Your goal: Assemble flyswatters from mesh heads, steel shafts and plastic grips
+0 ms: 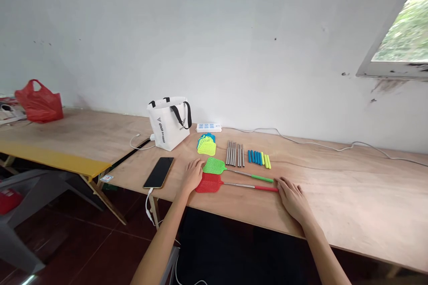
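Note:
Two fly swatters lie side by side on the wooden table, a green fly swatter (214, 166) behind and a red fly swatter (209, 183) in front, both with metal shafts and handles to the right. My left hand (193, 175) rests at the left edge of their heads, fingers stretched out. At the handle ends lies my right hand (293, 196), flat with fingers extended. Behind the swatters are loose yellow swatter heads (206, 147) with blue swatter heads (210, 135) beneath, several metal rods (235, 153), and short blue handles (254, 157) beside yellow handles (265, 160).
A phone (159, 172) with a charging cable lies left of my left hand. Behind it stands a white tote bag (169, 122), near a power strip (209, 128). A cable (314, 143) runs along the wall. A red plastic bag (40, 102) sits on the left table.

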Demonstrator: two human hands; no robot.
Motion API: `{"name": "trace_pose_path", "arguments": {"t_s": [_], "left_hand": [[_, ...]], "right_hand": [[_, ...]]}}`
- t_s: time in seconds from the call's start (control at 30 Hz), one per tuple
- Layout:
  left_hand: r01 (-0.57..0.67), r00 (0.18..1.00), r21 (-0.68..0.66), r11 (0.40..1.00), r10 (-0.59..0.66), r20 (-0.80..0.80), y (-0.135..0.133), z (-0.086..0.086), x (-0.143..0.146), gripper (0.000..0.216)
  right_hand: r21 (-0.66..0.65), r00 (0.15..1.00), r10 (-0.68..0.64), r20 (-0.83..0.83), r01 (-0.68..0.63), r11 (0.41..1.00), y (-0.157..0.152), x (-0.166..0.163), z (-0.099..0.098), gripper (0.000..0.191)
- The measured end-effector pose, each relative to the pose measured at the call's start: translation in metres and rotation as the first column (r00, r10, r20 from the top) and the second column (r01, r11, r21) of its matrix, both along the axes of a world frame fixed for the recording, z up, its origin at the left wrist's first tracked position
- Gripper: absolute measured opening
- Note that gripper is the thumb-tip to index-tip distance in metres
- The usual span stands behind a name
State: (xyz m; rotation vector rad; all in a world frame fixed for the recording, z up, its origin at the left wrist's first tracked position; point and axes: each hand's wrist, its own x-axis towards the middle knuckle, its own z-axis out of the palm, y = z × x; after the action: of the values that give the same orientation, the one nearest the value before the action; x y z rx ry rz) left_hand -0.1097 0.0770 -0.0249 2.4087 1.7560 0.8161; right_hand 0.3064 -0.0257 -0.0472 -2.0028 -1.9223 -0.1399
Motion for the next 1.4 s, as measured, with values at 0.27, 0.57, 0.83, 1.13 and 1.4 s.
{"name": "trace_pose_path", "arguments": {"t_s": [0.27,0.57,0.83,1.13,1.4], "left_hand": [[-0.007,1.0,0.016,1.0,0.007,-0.007,0.0026,-0.0048,-0.0017,0.039],[-0.004,1.0,0.004,1.0,0.004,-0.001,0.0045,-0.0064,-0.0029,0.039],[-0.005,1.0,-0.004,1.0,0.005,0.0,0.0047,-0.0065,-0.0034,0.039],[0.003,1.0,0.002,1.0,-0.003,0.027,0.0058,-0.0078,-0.0038,0.039],[-0.005,1.0,0.015,1.0,0.005,-0.002,0.0065,-0.0089,-0.004,0.039]], "right_hand": [[0.001,0.999,-0.015,0.046,0.015,1.0,-0.0007,-0.0011,0.0009,0.048],[-0.007,1.0,-0.011,0.029,0.012,1.0,-0.0012,-0.0016,0.0032,0.05],[-0.001,1.0,-0.012,0.007,0.012,1.0,-0.0009,-0.0021,0.0024,0.05],[-0.003,1.0,-0.002,0.01,0.002,1.0,-0.0007,-0.0017,0.0029,0.049],[0.006,1.0,0.006,0.012,-0.006,1.0,-0.0008,-0.0019,0.0018,0.049]]}}
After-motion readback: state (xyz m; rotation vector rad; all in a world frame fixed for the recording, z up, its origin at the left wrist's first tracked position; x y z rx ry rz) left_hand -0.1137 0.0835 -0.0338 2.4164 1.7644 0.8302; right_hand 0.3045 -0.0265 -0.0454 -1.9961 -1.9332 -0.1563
